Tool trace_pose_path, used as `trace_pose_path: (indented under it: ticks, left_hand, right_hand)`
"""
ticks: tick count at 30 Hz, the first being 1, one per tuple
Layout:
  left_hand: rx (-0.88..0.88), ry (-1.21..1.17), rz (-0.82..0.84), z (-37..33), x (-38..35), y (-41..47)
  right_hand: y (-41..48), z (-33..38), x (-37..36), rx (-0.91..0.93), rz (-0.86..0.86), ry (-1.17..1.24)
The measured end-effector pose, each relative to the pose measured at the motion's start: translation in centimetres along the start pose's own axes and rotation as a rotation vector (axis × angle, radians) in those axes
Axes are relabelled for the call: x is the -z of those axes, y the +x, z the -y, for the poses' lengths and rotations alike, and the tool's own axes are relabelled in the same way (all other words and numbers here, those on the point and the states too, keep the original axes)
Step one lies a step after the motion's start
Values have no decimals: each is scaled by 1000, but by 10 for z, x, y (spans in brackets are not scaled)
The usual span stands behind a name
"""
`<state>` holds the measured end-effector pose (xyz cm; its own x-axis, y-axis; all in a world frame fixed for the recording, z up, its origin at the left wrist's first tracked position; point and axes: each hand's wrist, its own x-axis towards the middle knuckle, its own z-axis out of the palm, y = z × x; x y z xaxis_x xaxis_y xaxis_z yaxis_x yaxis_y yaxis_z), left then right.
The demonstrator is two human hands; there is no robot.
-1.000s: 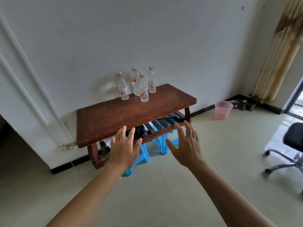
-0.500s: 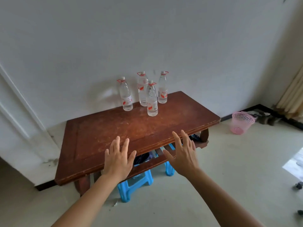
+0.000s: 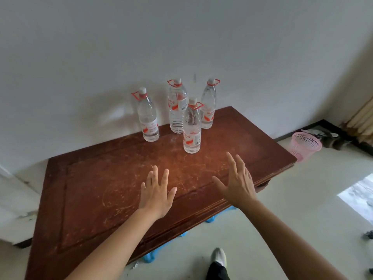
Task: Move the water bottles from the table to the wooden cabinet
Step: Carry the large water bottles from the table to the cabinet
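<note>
Holds left grip (image 3: 156, 196) and right grip (image 3: 237, 184) wide and empty, spread above the wooden surface (image 3: 101, 188) and short of four upright water bottles (image 3: 192, 130) clustered at its far edge by the wall (image 3: 181, 37), presumably poised to take one apiece.

Four water bottles (image 3: 192, 126) upright at table's (image 3: 96, 178) far edge by wall, basket (image 3: 305, 146) on floor right

Clear bottles (image 3: 192, 130) (red-and-white labels, white caps), scuffed reddish-brown table (image 3: 101, 199), pink latticed basket (image 3: 304, 145).
</note>
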<state>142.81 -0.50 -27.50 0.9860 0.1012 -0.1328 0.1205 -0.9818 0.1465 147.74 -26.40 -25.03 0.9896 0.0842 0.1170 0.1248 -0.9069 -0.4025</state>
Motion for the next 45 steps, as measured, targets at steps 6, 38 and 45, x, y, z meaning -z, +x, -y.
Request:
trace_pose_path:
  ticks: [6,38,45]
  left_hand:
    - [79,-28,114,2,-27,78]
    - [258,-511,270,1,-65,251]
    - [599,-1256,325,-52,-53,306]
  right_hand:
    - [122,8,-31,43,42,130]
    - [323,36,-49,-33,14,912]
    - [350,12,-48,-57,-2,952]
